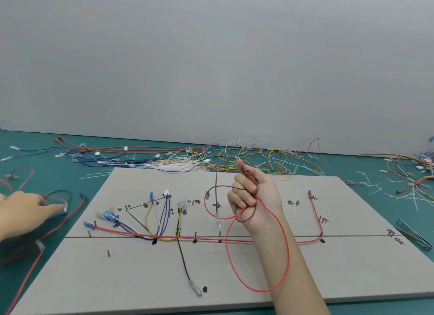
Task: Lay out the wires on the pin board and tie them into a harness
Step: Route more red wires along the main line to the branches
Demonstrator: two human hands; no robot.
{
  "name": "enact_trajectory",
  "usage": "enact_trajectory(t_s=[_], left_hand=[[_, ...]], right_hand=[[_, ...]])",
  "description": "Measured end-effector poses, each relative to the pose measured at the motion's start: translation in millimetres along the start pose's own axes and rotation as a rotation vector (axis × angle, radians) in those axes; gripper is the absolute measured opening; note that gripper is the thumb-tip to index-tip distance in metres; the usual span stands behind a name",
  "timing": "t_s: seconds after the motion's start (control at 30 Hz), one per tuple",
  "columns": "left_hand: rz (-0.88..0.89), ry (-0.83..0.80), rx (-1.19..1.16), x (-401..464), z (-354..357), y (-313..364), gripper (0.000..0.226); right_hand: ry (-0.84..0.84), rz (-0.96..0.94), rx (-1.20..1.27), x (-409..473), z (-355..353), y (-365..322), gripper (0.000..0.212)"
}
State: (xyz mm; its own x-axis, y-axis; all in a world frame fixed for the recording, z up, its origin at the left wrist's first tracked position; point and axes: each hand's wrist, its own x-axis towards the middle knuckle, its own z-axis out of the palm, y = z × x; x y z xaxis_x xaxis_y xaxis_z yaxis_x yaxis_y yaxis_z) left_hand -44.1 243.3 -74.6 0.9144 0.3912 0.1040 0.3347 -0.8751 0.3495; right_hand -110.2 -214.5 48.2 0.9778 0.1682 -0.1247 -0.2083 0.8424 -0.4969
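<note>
The grey pin board [234, 274] lies flat on the green table, with pins, black dots and handwritten labels. Several wires lie routed on it: a long red wire [122, 230] along the main line, yellow, blue, white and black ones fanning up at the left. My right hand [254, 197] is raised over the board's middle, palm toward me, gripping a red wire [285, 251] that hangs in a big loop and a brown wire [216, 185] with a clear terminal. My left hand [28, 209] rests on a red and black wire bundle [58, 197] left of the board.
A tangle of loose coloured wires [211, 157] runs along the wall behind the board. More wires and white cable ties [413, 197] lie at the right. A metal tool [413, 235] lies at the board's right edge.
</note>
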Motion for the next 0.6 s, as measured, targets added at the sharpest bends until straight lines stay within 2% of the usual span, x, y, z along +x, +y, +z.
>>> enact_trajectory(t_s=[0.07, 0.1, 0.27, 0.43, 0.5, 0.6], left_hand=[[-0.029, 0.066, 0.035, -4, -12, 25, 0.025], [0.010, 0.093, 0.033, -7, -17, 35, 0.026], [0.380, 0.207, 0.001, -69, -50, 119, 0.018], [0.572, 0.021, -0.518, -127, -59, 178, 0.014], [0.582, -0.053, -0.702, -136, -59, 192, 0.015], [0.570, -0.130, -0.823, -146, -56, 211, 0.016]], right_hand=[[0.002, -0.002, 0.004, 0, 1, 1, 0.027], [0.004, -0.007, 0.007, 1, 2, 1, 0.026], [0.017, -0.053, 0.013, 4, 5, 5, 0.022], [0.004, -0.066, -0.010, 3, 7, 8, 0.022], [-0.004, -0.062, -0.021, 3, 8, 9, 0.023], [-0.019, -0.043, -0.031, 2, 11, 11, 0.023]])
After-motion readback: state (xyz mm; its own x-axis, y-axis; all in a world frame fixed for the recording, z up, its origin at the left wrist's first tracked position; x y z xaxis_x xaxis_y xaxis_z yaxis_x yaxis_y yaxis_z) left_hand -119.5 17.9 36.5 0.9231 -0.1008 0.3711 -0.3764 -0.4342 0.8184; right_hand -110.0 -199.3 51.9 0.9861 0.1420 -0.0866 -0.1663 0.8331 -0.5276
